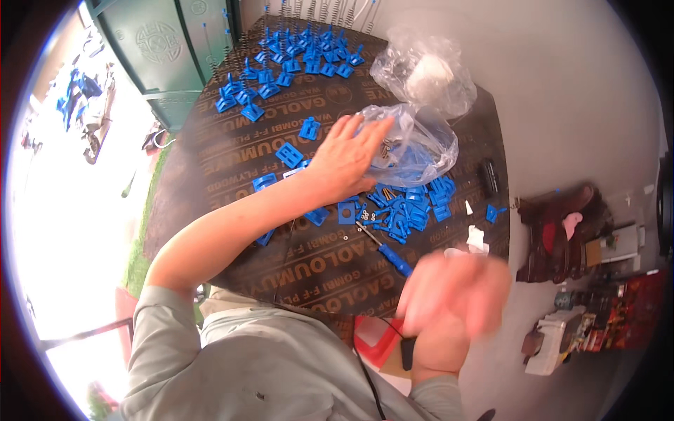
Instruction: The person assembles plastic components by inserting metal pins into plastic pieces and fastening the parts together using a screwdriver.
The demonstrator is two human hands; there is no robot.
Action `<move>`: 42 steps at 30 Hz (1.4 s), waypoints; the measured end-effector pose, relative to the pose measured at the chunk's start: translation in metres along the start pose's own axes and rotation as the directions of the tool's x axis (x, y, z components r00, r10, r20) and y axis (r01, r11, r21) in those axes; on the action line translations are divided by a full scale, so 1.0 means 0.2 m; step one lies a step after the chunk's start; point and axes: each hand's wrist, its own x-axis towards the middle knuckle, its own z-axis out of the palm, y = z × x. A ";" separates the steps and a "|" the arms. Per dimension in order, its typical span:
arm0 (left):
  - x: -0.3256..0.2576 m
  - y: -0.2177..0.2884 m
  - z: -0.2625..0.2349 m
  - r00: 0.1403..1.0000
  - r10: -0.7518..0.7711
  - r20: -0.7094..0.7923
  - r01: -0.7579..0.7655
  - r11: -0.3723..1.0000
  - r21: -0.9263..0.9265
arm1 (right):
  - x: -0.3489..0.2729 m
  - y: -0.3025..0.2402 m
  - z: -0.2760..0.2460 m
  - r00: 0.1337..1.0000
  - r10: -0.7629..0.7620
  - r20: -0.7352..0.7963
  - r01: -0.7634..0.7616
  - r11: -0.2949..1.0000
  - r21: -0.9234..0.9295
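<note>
Left hand (347, 158) is being held palm down, fingers extended and slightly spread, over the near-left edge of a clear plastic bag (421, 144). Bag is being overlapped by the fingertips; whether it is being pinched or only touched can't be told. Bag is lying just right of that hand, with small blue and metal-looking bits being seen through it.

Right hand (456, 295) is being blurred by motion, raised near the body; finger closure can't be told. A white scrap (477, 240) is being seen right at its far edge; held or just behind, can't be told.

Between the hands, a pile of blue plastic parts (414, 210) is being spread on the dark table (186, 210), with brass-coloured screws (388, 193) and small pale nuts (366, 216) being mixed in at its left side. A screwdriver (395, 259) is being left lying just left of the right hand, handle toward it.

Left of the left hand, a few loose blue blocks (288, 155) are being kept apart. Beyond it, many blue pieces with springs (309, 52) are being stood in a cluster. Beyond the bag, a second plastic bag (428, 74) with white contents is being kept.
</note>
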 end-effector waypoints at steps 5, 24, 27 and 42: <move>0.07 -0.06 0.15 0.997 0.030 0.071 -0.036 0.996 0.081 | 0.04 0.14 -0.40 0.902 -0.236 -0.361 -0.427 -0.374 -0.823; 0.21 -0.48 0.12 0.872 -0.489 0.015 0.489 0.871 -0.046 | -0.13 0.49 -0.73 0.934 -0.009 -0.356 -0.331 -0.392 -0.858; 0.22 -0.48 0.16 0.866 -0.500 0.004 0.499 0.865 -0.057 | -0.15 0.50 -0.76 0.890 -0.013 -0.456 -0.409 -0.464 -0.786; 0.16 -0.32 -0.08 0.894 -0.423 0.150 0.443 0.777 -0.448 | -0.13 0.46 -0.73 0.909 -0.102 -0.405 -0.405 -0.449 -0.796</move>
